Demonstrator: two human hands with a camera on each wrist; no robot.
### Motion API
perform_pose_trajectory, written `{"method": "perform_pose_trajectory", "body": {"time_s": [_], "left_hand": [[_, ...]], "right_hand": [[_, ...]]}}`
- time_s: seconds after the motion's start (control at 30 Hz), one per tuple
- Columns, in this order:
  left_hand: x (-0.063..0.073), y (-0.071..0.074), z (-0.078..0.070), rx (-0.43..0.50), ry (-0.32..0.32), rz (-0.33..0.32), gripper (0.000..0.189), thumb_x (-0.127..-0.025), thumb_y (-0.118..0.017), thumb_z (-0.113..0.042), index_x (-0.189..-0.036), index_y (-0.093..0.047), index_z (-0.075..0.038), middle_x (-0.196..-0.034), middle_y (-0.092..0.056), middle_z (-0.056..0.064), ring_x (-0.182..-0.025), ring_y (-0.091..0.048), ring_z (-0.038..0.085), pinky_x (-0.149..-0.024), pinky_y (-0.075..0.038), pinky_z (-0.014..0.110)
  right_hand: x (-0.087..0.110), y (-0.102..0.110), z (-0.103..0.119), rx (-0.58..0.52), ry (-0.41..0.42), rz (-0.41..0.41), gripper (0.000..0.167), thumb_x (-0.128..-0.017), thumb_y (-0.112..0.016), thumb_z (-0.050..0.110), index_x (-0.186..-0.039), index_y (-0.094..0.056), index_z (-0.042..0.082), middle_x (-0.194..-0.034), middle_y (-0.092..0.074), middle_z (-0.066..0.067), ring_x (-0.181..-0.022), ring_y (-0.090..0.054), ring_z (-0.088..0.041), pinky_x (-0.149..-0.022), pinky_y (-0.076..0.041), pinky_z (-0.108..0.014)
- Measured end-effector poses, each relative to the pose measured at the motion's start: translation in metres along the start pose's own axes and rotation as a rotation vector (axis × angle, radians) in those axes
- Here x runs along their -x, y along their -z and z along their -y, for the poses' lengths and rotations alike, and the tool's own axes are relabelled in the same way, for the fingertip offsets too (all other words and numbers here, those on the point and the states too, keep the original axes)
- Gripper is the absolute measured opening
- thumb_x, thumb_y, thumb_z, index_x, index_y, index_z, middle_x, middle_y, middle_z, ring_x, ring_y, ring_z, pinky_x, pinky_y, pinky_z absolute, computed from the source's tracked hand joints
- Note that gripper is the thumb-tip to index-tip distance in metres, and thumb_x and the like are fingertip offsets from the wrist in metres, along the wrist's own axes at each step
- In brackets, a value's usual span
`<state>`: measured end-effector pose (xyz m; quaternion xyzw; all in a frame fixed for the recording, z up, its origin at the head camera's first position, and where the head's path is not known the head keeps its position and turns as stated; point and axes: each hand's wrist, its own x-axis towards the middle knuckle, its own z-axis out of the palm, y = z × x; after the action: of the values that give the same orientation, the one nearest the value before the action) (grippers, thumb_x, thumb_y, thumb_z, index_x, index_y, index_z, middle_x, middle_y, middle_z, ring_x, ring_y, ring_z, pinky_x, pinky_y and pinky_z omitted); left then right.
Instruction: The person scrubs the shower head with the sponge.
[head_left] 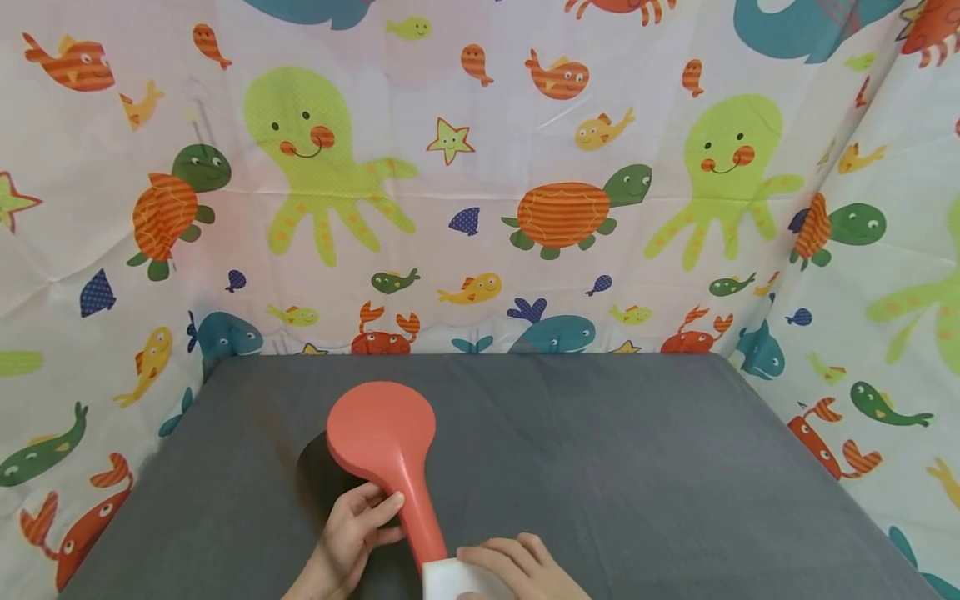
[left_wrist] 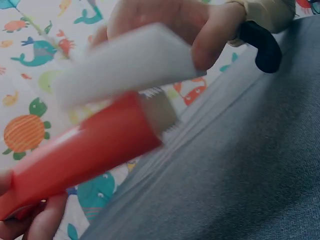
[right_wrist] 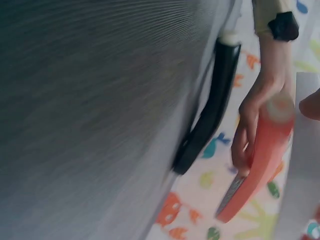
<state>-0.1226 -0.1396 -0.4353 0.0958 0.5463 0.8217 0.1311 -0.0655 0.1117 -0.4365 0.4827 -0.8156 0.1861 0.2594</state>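
Observation:
My left hand (head_left: 354, 523) holds a red hand shower (head_left: 384, 427) by its handle, close to the broad round head, thumb on top. In the left wrist view, the pale threaded end (left_wrist: 161, 112) of its handle shows. A white rectangular block (head_left: 456, 578) is held in my right hand (head_left: 527, 565) right by that end; whether the two touch, I cannot tell. Under the red shower lies a dark round-headed thing (head_left: 318, 467), mostly covered. The right wrist view shows it as a black curved handle (right_wrist: 220, 87) with a pale tip.
A dark grey cloth (head_left: 637, 467) covers the table. Behind it and along both sides hangs a white curtain (head_left: 495, 167) printed with sea animals. A black strap piece (left_wrist: 265, 47) sits at the right wrist.

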Motion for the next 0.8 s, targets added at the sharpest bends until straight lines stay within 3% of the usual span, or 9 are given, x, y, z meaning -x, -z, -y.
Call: {"method": "perform_pose_trajectory", "body": {"time_s": [0.07,0.17,0.3,0.47,0.57,0.67,0.8], "left_hand": [[-0.002,0.000,0.002,-0.021,0.022,0.074,0.021,-0.094,-0.050,-0.005,-0.106,-0.065,-0.013,-0.099,-0.066,-0.001,-0.093,-0.063,0.014,-0.081,-0.053,0.040],[-0.007,-0.002,0.004,-0.049,0.067,0.135,0.027,-0.095,-0.051,-0.007,-0.121,-0.055,0.000,-0.105,-0.064,0.004,-0.097,-0.063,0.018,-0.084,-0.051,0.043],[-0.019,-0.007,0.010,-0.070,0.140,0.134,0.042,-0.093,-0.056,-0.012,-0.126,-0.045,0.012,-0.106,-0.063,0.010,-0.096,-0.063,0.021,-0.085,-0.050,0.044],[-0.034,-0.011,0.020,-0.106,0.184,0.124,0.042,-0.090,-0.060,-0.012,-0.122,-0.049,0.013,-0.104,-0.065,0.013,-0.091,-0.065,0.021,-0.081,-0.053,0.041],[-0.040,-0.012,0.027,-0.110,0.198,0.128,0.041,-0.089,-0.061,-0.011,-0.121,-0.051,0.012,-0.103,-0.066,0.013,-0.089,-0.065,0.020,-0.079,-0.053,0.039],[-0.046,-0.012,0.034,-0.108,0.215,0.124,0.040,-0.088,-0.063,-0.012,-0.118,-0.053,0.012,-0.101,-0.067,0.012,-0.087,-0.066,0.019,-0.077,-0.054,0.037],[-0.052,-0.012,0.040,-0.122,0.240,0.125,0.035,-0.087,-0.062,-0.012,-0.112,-0.057,0.012,-0.096,-0.067,0.010,-0.084,-0.066,0.018,-0.077,-0.054,0.038]], "right_hand": [[0.008,0.002,-0.007,0.045,-0.002,0.032,0.037,-0.094,-0.052,0.040,-0.125,-0.050,0.020,-0.130,-0.046,-0.001,-0.109,-0.046,-0.008,-0.085,-0.035,-0.021],[0.020,0.005,-0.016,0.113,-0.051,0.057,0.033,-0.092,-0.052,0.047,-0.116,-0.053,0.025,-0.130,-0.046,-0.003,-0.107,-0.047,-0.009,-0.080,-0.040,-0.022],[0.033,0.008,-0.023,0.160,-0.135,0.036,0.036,-0.088,-0.054,0.053,-0.111,-0.057,0.025,-0.126,-0.049,0.001,-0.101,-0.049,-0.008,-0.073,-0.041,-0.021],[0.042,0.010,-0.028,0.196,-0.188,0.027,0.039,-0.084,-0.057,0.055,-0.110,-0.057,0.026,-0.123,-0.051,0.001,-0.099,-0.050,-0.009,-0.068,-0.041,-0.021],[0.044,0.010,-0.029,0.206,-0.255,0.025,0.039,-0.081,-0.066,0.049,-0.108,-0.057,0.023,-0.117,-0.053,0.000,-0.092,-0.051,-0.009,-0.064,-0.042,-0.022],[0.045,0.007,-0.027,0.251,-0.406,0.005,0.044,-0.070,-0.077,0.038,-0.103,-0.057,0.017,-0.105,-0.053,-0.001,-0.081,-0.049,-0.009,-0.054,-0.040,-0.019],[0.046,0.006,-0.019,0.310,-0.738,0.045,0.053,-0.062,-0.080,0.033,-0.103,-0.055,0.011,-0.090,-0.046,0.000,-0.070,-0.043,-0.010,-0.043,-0.034,-0.020]]}}
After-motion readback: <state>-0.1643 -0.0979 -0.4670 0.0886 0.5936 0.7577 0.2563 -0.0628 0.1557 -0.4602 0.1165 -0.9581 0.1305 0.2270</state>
